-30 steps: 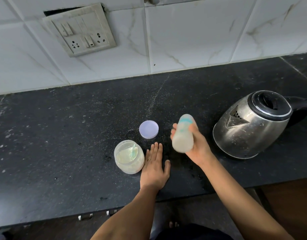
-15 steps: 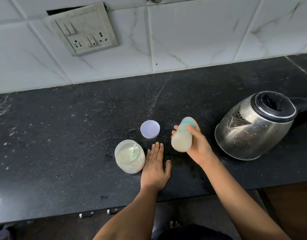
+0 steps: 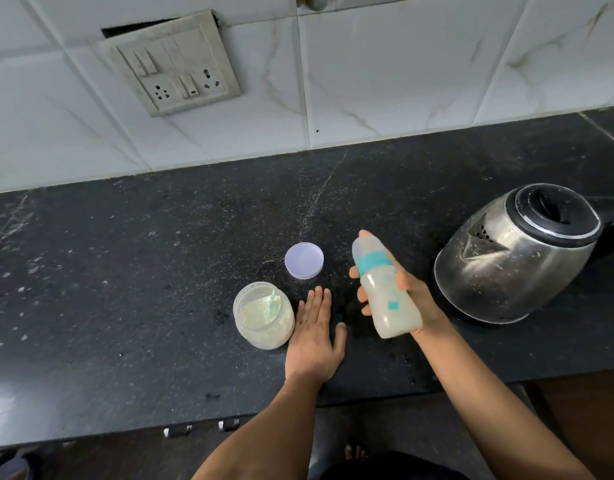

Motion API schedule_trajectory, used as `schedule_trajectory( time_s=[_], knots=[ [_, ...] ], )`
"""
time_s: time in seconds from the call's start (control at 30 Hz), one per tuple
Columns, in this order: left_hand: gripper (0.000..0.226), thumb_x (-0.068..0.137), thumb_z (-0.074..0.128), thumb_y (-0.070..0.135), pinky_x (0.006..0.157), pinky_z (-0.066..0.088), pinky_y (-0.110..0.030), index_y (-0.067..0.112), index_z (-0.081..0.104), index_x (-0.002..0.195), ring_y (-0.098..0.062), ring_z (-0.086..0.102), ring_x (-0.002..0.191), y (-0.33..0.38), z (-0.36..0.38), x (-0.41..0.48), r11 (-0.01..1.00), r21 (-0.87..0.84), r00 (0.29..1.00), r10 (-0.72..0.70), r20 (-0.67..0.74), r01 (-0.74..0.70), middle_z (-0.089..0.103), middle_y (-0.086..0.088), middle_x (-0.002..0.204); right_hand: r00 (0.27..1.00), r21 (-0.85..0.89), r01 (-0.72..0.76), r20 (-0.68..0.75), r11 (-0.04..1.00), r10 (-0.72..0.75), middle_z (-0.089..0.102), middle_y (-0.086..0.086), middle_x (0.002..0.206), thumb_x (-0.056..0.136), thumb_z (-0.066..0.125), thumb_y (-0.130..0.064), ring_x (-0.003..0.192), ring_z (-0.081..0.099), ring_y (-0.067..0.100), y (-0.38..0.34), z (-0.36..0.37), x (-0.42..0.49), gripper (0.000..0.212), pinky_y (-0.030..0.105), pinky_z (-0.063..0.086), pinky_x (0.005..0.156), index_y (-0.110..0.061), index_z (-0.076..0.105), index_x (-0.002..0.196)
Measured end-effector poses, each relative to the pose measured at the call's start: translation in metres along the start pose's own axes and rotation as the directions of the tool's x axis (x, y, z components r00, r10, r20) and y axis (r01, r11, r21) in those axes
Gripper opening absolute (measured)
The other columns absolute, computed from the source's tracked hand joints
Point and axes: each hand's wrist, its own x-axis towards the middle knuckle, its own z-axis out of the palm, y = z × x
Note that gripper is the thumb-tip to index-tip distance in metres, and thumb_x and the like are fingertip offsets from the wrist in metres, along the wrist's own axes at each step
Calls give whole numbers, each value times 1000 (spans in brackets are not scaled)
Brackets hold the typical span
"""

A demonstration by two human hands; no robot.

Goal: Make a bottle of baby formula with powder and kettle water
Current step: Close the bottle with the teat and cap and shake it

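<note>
My right hand grips a baby bottle with a teal collar, capped and tilted, holding cloudy white liquid above the black counter. My left hand lies flat, palm down, on the counter between the bottle and an open clear powder jar with a scoop inside. The jar's pale lid lies just beyond my left fingertips. A steel kettle with a black lid stands to the right of the bottle.
A white tiled wall with a switch and socket plate rises behind the counter. The counter's front edge runs below my wrists, with drawer handles under it. The kettle's black handle reaches the right frame edge.
My right hand has swung the bottle: its base, which faced the camera, now points down toward me and the capped top tilts away. My left hand has stayed flat.
</note>
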Motion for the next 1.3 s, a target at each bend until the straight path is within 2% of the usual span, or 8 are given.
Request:
schedule_trajectory(
  time_s=[0.17, 0.37, 0.53, 0.67, 0.87, 1.0, 1.1, 1.3],
  knots=[
    [75, 88, 13, 50, 116, -15, -20, 16, 11, 155, -4, -9, 146, -1, 0, 0, 1000, 3, 1000, 8, -7, -8, 5, 1, 162, 964, 87, 137, -243, 987, -113, 66, 17, 105, 50, 94, -37, 92, 69, 27, -6, 0, 21, 105, 42, 57, 80, -6, 40, 135],
    [74, 88, 14, 50, 115, -17, -19, 17, 11, 155, -4, -9, 146, -1, 0, 1, 1000, 6, 1000, 3, -5, -3, 5, 2, 162, 997, -28, 32, -67, 999, -33, 65, 15, 109, 56, 90, -33, 86, 67, 29, -2, 7, 11, 105, 43, 58, 74, -21, 33, 144],
    [74, 88, 15, 49, 116, -15, -21, 15, 13, 155, -5, -7, 147, -1, 1, 0, 1000, -1, 1000, 6, -10, -6, 7, 1, 162, 983, 233, 84, -178, 969, -42, 69, 18, 103, 51, 94, -35, 90, 69, 26, 0, 10, 19, 92, 38, 58, 76, -1, 52, 124],
    [74, 88, 15, 50, 118, -12, -23, 16, 12, 155, -6, -7, 147, -2, 2, 0, 1000, 1, 1000, -3, -5, 3, 7, 1, 162, 1000, 17, -7, -23, 1000, 7, 65, 14, 108, 56, 91, -35, 78, 66, 24, 4, 12, 9, 106, 38, 58, 66, -14, 32, 143],
    [75, 88, 12, 50, 116, -16, -21, 17, 9, 155, -3, -12, 145, -1, 1, 0, 1000, 16, 1000, 1, 2, -2, 4, 3, 162, 987, 318, 110, -151, 942, -64, 67, 19, 105, 54, 94, -30, 92, 69, 27, -5, 10, 20, 88, 38, 58, 77, -1, 49, 123],
    [74, 88, 13, 50, 115, -17, -20, 17, 11, 155, -2, -12, 145, -1, 1, 1, 1000, 30, 1000, 3, 1, -3, 4, 3, 162, 1000, 219, 23, -7, 976, -22, 66, 15, 107, 57, 91, -28, 79, 67, 24, 0, 10, 12, 103, 37, 58, 66, -10, 29, 137],
    [74, 89, 13, 50, 116, -16, -21, 16, 11, 155, -3, -12, 145, -2, 1, 1, 1000, 25, 1000, 1, 0, -1, 4, 3, 162, 983, 226, 114, -170, 967, -76, 67, 18, 106, 50, 95, -29, 91, 69, 26, -3, 7, 20, 97, 39, 57, 75, -4, 45, 129],
    [75, 88, 12, 51, 116, -15, -21, 18, 9, 155, -4, -10, 147, -1, 0, 0, 1000, 15, 1000, -5, 9, 5, 4, 3, 162, 973, 193, -100, 223, 976, 55, 59, 22, 113, 74, 81, -13, 89, 65, 32, -3, 5, 11, 102, 45, 56, 77, -15, 2, 139]
  ],
)
